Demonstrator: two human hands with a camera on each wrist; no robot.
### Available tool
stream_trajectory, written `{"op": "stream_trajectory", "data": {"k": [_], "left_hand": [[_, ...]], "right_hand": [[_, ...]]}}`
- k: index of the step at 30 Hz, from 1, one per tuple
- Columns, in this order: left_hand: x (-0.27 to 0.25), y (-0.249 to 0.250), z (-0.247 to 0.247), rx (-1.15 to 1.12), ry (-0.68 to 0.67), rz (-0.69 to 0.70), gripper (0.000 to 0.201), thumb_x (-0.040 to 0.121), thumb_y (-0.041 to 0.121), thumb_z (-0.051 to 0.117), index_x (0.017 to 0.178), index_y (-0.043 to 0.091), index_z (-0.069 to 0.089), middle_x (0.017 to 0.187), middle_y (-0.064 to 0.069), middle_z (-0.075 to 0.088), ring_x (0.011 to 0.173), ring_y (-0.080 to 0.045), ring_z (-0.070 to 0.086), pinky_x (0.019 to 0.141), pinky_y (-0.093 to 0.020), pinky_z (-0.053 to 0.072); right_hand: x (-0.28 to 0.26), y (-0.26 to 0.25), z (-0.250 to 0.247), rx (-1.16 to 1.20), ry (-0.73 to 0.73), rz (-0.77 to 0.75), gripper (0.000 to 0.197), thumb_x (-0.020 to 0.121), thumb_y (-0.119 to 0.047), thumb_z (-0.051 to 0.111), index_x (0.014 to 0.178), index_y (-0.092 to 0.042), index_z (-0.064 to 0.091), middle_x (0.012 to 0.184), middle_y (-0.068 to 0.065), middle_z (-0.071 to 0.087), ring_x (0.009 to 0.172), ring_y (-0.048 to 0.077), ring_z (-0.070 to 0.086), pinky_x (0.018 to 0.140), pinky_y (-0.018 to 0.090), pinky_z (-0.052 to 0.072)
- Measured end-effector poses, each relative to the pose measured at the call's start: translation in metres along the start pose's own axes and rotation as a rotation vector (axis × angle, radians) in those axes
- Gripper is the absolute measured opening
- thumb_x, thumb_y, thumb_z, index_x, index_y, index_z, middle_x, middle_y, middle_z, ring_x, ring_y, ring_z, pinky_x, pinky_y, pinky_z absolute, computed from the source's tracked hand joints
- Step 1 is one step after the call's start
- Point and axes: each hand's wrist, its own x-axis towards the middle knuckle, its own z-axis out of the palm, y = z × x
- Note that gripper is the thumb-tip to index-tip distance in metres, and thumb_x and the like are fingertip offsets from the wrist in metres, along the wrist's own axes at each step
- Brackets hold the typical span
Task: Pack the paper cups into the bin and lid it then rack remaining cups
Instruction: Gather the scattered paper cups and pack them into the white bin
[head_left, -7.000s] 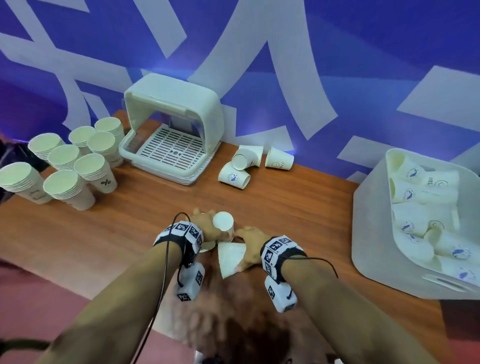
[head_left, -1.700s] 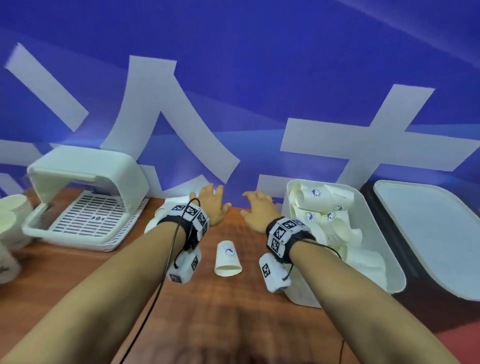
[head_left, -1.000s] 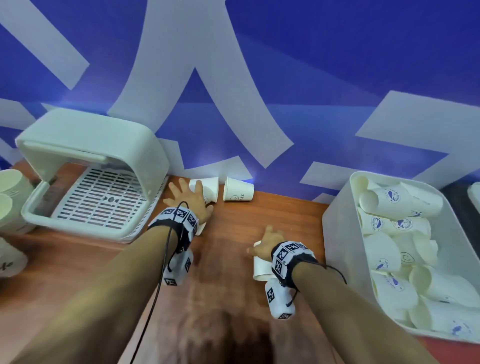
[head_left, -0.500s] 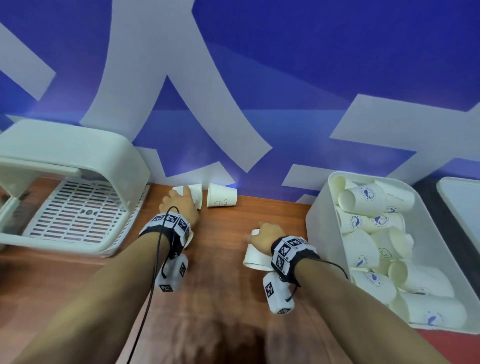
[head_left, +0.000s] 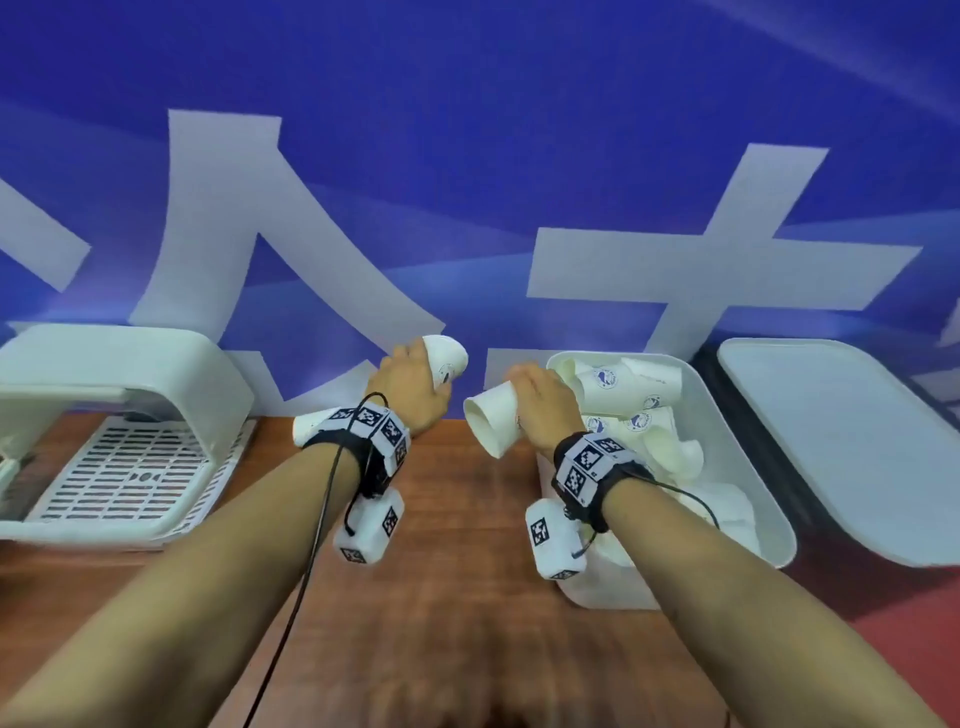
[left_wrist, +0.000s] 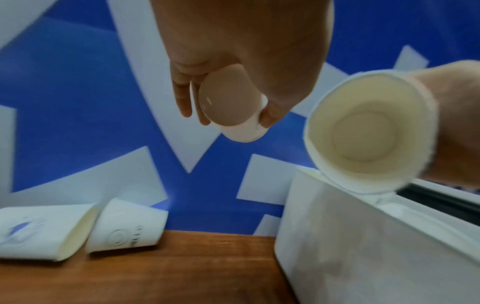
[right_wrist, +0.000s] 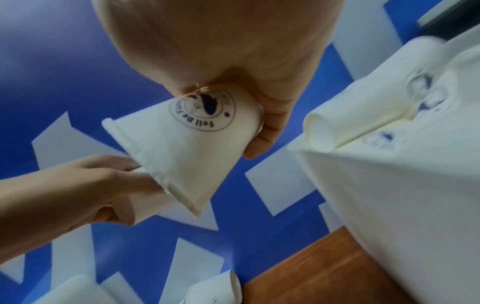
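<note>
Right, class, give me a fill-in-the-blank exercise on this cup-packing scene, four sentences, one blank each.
1. Each hand holds one paper ____.
2. The right hand carries its cup at the edge of the white ____, which holds many cups.
3. The lid lies to the ____ of the bin.
4. Two cups lie on their sides on the wooden ____.

Missing words: cup; bin; right; table

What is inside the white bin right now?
The white bin holds a loose pile of paper cups lying on their sides, several showing blue logos. The right hand and forearm cover its near left corner, and the cups hide the bin's floor.
</note>
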Motion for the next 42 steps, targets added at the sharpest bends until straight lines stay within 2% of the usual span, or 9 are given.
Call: {"op": "stream_trajectory", "data": {"k": [3, 7, 12, 20, 25, 29, 36, 39, 42], "left_hand": [[-0.006, 0.044, 0.004, -0.052, 0.033, 0.111, 0.064, 0.088, 0.038, 0.053, 0.139, 0.007, 0.031, 0.128, -0.015, 0.044, 0.11, -0.036, 0.052, 0.089, -0.044, 0.047], [-0.018, 0.096, 0.018, -0.046, 0.039, 0.197, 0.065, 0.09, 0.04, 0.051, 0.141, 0.007, 0.029, 0.131, -0.014, 0.042, 0.114, -0.035, 0.049, 0.091, -0.046, 0.045], [-0.032, 0.138, 0.035, -0.034, 0.016, 0.336, 0.064, 0.09, 0.043, 0.051, 0.143, 0.013, 0.027, 0.137, -0.007, 0.041, 0.123, -0.028, 0.046, 0.097, -0.043, 0.037], [-0.036, 0.163, 0.065, 0.132, -0.071, 0.485, 0.071, 0.087, 0.049, 0.05, 0.147, 0.02, 0.024, 0.148, 0.003, 0.036, 0.134, -0.019, 0.034, 0.108, -0.044, 0.022], [-0.034, 0.168, 0.072, 0.264, -0.149, 0.512, 0.069, 0.083, 0.04, 0.055, 0.143, 0.02, 0.028, 0.146, 0.003, 0.036, 0.137, -0.018, 0.03, 0.113, -0.052, 0.008], [-0.032, 0.166, 0.086, 0.404, -0.208, 0.478, 0.067, 0.089, 0.036, 0.051, 0.147, 0.017, 0.021, 0.158, -0.001, 0.013, 0.147, -0.019, 0.007, 0.115, -0.055, 0.004], [-0.025, 0.17, 0.103, 0.331, -0.214, 0.437, 0.083, 0.089, 0.059, 0.044, 0.148, 0.008, 0.015, 0.159, -0.009, -0.012, 0.147, -0.024, -0.017, 0.118, -0.048, -0.005], [-0.016, 0.175, 0.102, 0.308, -0.232, 0.447, 0.1, 0.085, 0.064, 0.048, 0.151, 0.007, 0.0, 0.158, -0.01, -0.017, 0.145, -0.024, -0.021, 0.119, -0.047, -0.007], [-0.005, 0.175, 0.098, 0.342, -0.251, 0.481, 0.118, 0.075, 0.075, 0.051, 0.151, 0.005, -0.008, 0.158, -0.01, -0.019, 0.145, -0.025, -0.023, 0.118, -0.05, -0.009]], "right_hand": [[-0.01, 0.021, -0.039, 0.038, 0.145, 0.027, 0.065, 0.078, -0.035, 0.011, 0.12, -0.014, 0.055, 0.114, 0.01, 0.05, 0.115, 0.03, 0.046, 0.09, 0.03, 0.035], [-0.018, 0.059, -0.078, 0.18, 0.316, 0.192, 0.034, 0.094, -0.024, 0.032, 0.126, -0.026, 0.044, 0.121, 0.009, 0.038, 0.118, 0.034, 0.042, 0.104, 0.044, 0.034], [-0.026, 0.109, -0.102, 0.017, 0.275, 0.274, 0.045, 0.095, -0.038, 0.047, 0.136, -0.026, 0.035, 0.134, 0.018, 0.038, 0.123, 0.038, 0.04, 0.105, 0.041, 0.032], [-0.019, 0.132, -0.13, -0.138, 0.294, 0.291, 0.045, 0.097, -0.043, 0.043, 0.138, -0.026, 0.039, 0.135, 0.018, 0.035, 0.125, 0.037, 0.036, 0.1, 0.041, 0.035], [-0.013, 0.138, -0.133, -0.174, 0.266, 0.308, 0.049, 0.098, -0.045, 0.039, 0.141, -0.023, 0.034, 0.134, 0.02, 0.035, 0.123, 0.038, 0.036, 0.1, 0.041, 0.035], [-0.008, 0.139, -0.131, -0.141, 0.232, 0.362, 0.051, 0.099, -0.046, 0.032, 0.143, -0.021, 0.03, 0.136, 0.021, 0.034, 0.124, 0.037, 0.035, 0.1, 0.042, 0.035], [0.003, 0.144, -0.125, -0.159, 0.193, 0.356, 0.051, 0.098, -0.053, 0.024, 0.138, -0.023, 0.032, 0.135, 0.019, 0.04, 0.121, 0.035, 0.041, 0.101, 0.045, 0.035], [0.005, 0.145, -0.126, -0.218, 0.24, 0.36, 0.059, 0.097, -0.053, 0.029, 0.144, -0.017, 0.025, 0.144, 0.017, 0.03, 0.129, 0.035, 0.032, 0.105, 0.046, 0.032], [0.009, 0.148, -0.13, -0.308, 0.311, 0.16, 0.063, 0.097, -0.05, 0.034, 0.15, -0.019, 0.018, 0.158, 0.006, 0.01, 0.144, 0.028, 0.009, 0.116, 0.042, 0.018]]}}
